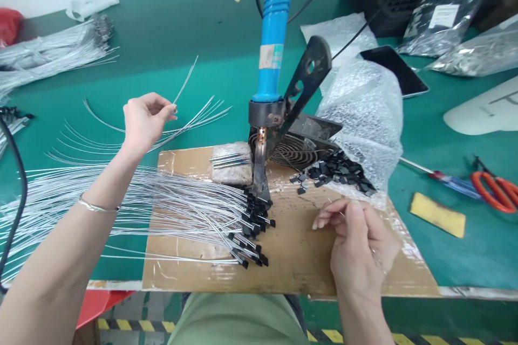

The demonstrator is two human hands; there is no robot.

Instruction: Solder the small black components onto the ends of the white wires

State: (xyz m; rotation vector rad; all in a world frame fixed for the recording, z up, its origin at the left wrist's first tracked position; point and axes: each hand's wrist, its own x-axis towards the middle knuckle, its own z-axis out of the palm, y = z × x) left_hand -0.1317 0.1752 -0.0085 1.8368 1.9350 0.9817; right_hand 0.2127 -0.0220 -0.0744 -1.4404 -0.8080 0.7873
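My left hand (145, 121) is closed in a pinch on a thin white wire (186, 79), whose end points up and away. Below it, several loose wires fan out across the green mat. My right hand (360, 240) is over the cardboard with its fingers curled; a thin, pale sliver like a wire end shows at the fingertips. A large bundle of white wires (182, 202) tipped with black caps (254, 213) lies between my hands. Beyond my right hand is a pile of small black pieces (340, 172). An upright blue hot-air tool (275, 48) points its nozzle (259, 156) down near the caps.
A black bracket (309, 64) holds the tool. By the nozzle, a pale block (231, 172) carries short metal rods. Bubble wrap (364, 113), a phone (394, 70), a screwdriver (453, 182), orange-handled scissors (493, 191) and a yellow sponge (437, 214) lie right. More wire bundles (52, 51) lie far left.
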